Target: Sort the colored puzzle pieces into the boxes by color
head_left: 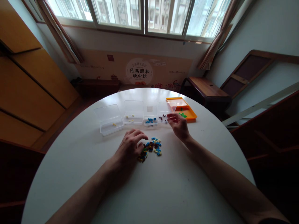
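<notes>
My left hand rests at the left edge of a loose pile of small toy building bricks in blue, brown, yellow and green. Its thumb and index finger are apart, with nothing visible between them. Over the right side of a clear plastic box holding brown bricks is my right hand. Its thumb and fingers are drawn together; whatever they may hold is too small to make out. Beside that hand lies an open orange box with green bricks in it.
Left of the brown bricks' box stand a clear box with blue bricks and two clear boxes with a few yellow bricks. Their lids are raised. The round white table carries everything; a wooden stool is beyond it.
</notes>
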`<action>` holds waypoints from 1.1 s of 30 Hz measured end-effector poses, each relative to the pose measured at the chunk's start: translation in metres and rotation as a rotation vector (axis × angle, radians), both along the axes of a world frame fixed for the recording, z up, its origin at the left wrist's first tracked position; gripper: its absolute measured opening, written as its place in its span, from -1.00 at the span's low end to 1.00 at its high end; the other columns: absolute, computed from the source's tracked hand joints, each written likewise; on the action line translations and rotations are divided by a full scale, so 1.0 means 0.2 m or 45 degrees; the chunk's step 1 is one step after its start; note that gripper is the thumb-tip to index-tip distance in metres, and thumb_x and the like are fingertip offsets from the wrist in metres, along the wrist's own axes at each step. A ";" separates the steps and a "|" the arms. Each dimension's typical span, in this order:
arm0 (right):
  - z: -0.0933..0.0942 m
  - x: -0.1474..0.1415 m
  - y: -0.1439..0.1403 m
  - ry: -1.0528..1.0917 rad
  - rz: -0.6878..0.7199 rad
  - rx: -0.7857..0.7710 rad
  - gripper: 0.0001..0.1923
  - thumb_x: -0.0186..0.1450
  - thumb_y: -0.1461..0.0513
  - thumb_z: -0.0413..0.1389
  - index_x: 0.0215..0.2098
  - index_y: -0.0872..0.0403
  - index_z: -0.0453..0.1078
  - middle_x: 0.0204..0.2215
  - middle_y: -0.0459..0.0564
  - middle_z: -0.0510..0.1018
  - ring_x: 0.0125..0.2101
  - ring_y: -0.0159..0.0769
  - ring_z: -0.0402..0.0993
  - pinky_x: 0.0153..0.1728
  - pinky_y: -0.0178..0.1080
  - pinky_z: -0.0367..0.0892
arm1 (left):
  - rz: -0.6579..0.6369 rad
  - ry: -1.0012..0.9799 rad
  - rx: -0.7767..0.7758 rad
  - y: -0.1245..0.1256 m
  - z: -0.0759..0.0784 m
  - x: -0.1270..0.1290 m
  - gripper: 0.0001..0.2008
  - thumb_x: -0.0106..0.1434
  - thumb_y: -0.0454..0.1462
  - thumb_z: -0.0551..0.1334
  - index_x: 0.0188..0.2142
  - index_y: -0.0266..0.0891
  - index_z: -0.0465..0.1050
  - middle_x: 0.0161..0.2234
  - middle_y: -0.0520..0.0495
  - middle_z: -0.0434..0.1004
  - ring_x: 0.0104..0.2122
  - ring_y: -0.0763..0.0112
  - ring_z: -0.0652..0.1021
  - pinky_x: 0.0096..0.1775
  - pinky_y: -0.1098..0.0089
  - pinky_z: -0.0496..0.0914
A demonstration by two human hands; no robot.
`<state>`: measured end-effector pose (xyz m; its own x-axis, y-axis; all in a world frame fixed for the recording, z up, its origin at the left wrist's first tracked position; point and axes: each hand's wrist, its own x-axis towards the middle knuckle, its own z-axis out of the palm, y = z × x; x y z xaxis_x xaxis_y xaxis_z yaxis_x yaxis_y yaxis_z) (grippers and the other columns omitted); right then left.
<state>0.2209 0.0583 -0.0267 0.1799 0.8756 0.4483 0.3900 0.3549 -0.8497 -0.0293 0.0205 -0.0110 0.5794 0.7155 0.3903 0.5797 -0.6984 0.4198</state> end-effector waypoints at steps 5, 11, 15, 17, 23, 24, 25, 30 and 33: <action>0.01 -0.04 -0.04 -0.130 0.068 0.061 -0.86 0.22 0.22 0.12 -0.27 0.08 0.45 -0.31 0.00 0.54 -0.38 -0.33 0.46 -0.36 -0.24 0.42 | -0.041 0.072 0.011 0.00 -0.01 0.01 -0.83 0.22 -0.31 0.19 -0.23 -0.11 0.53 -0.22 -0.05 0.54 -0.15 0.25 0.46 -0.01 0.14 0.27; 0.03 -0.07 -0.07 -0.179 0.131 0.076 -0.88 0.23 0.25 0.11 -0.29 0.09 0.46 -0.35 -0.02 0.53 -0.44 -0.39 0.42 -0.38 -0.28 0.38 | -0.035 0.091 -0.001 0.00 0.00 0.01 -0.85 0.29 -0.26 0.16 -0.25 -0.13 0.52 -0.22 -0.05 0.54 -0.15 0.26 0.45 0.00 0.14 0.26; 0.03 -0.11 -0.10 -0.218 0.231 0.033 -0.89 0.23 0.25 0.12 -0.32 0.09 0.47 -0.46 -0.07 0.50 -0.52 -0.44 0.34 -0.45 -0.33 0.32 | -0.013 0.053 0.012 0.00 0.00 0.02 -0.86 0.29 -0.31 0.15 -0.23 -0.17 0.49 -0.22 -0.08 0.54 -0.16 0.26 0.45 -0.05 0.17 0.29; 0.04 -0.14 -0.12 -0.243 0.332 0.001 -0.89 0.24 0.24 0.12 -0.31 0.10 0.48 -0.48 -0.09 0.50 -0.53 -0.45 0.31 -0.46 -0.35 0.29 | 0.004 -0.003 0.041 0.01 0.00 0.02 -0.87 0.29 -0.31 0.16 -0.23 -0.18 0.49 -0.23 -0.08 0.55 -0.18 0.27 0.45 -0.08 0.19 0.31; 0.06 -0.22 -0.19 -0.233 0.615 -0.182 -0.82 0.24 0.20 0.15 -0.25 0.13 0.52 -0.46 -0.07 0.54 -0.52 -0.46 0.32 -0.47 -0.38 0.26 | 0.055 -0.190 0.181 0.00 0.01 0.03 -0.89 0.30 -0.27 0.19 -0.20 -0.18 0.47 -0.26 -0.09 0.53 -0.19 0.28 0.44 -0.11 0.24 0.36; 0.07 -0.22 -0.19 -0.202 0.657 -0.210 -0.82 0.24 0.20 0.15 -0.26 0.14 0.52 -0.46 -0.07 0.54 -0.51 -0.46 0.33 -0.47 -0.38 0.26 | 0.055 -0.207 0.205 0.00 0.01 0.03 -0.89 0.30 -0.27 0.20 -0.20 -0.18 0.47 -0.27 -0.09 0.53 -0.20 0.28 0.44 -0.12 0.25 0.36; 0.07 -0.23 -0.20 -0.160 0.700 -0.237 -0.81 0.24 0.20 0.14 -0.27 0.14 0.52 -0.46 -0.07 0.54 -0.51 -0.46 0.34 -0.47 -0.39 0.26 | 0.052 -0.222 0.229 0.00 0.02 0.03 -0.89 0.30 -0.27 0.20 -0.20 -0.19 0.46 -0.27 -0.08 0.53 -0.20 0.29 0.44 -0.12 0.25 0.36; 0.06 -0.25 -0.21 0.061 0.808 -0.345 -0.79 0.22 0.18 0.14 -0.31 0.17 0.51 -0.50 -0.07 0.51 -0.50 -0.44 0.35 -0.48 -0.39 0.26 | 0.050 -0.250 0.286 -0.01 0.03 0.03 -0.94 0.28 -0.29 0.22 -0.25 -0.20 0.44 -0.31 -0.07 0.53 -0.22 0.29 0.44 -0.15 0.27 0.36; 0.04 -0.25 -0.19 0.046 0.763 -0.344 -0.81 0.21 0.17 0.16 -0.34 0.16 0.50 -0.51 -0.08 0.51 -0.50 -0.44 0.36 -0.47 -0.38 0.27 | 0.079 -0.230 0.260 -0.01 0.02 0.03 -0.94 0.26 -0.28 0.23 -0.26 -0.19 0.45 -0.31 -0.06 0.54 -0.22 0.28 0.45 -0.14 0.25 0.37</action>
<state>0.1700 0.0197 -0.0178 -0.3630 0.9097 0.2018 0.1607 0.2744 -0.9481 -0.0234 0.0189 -0.0063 0.4449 0.6434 0.6229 0.5524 -0.7447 0.3746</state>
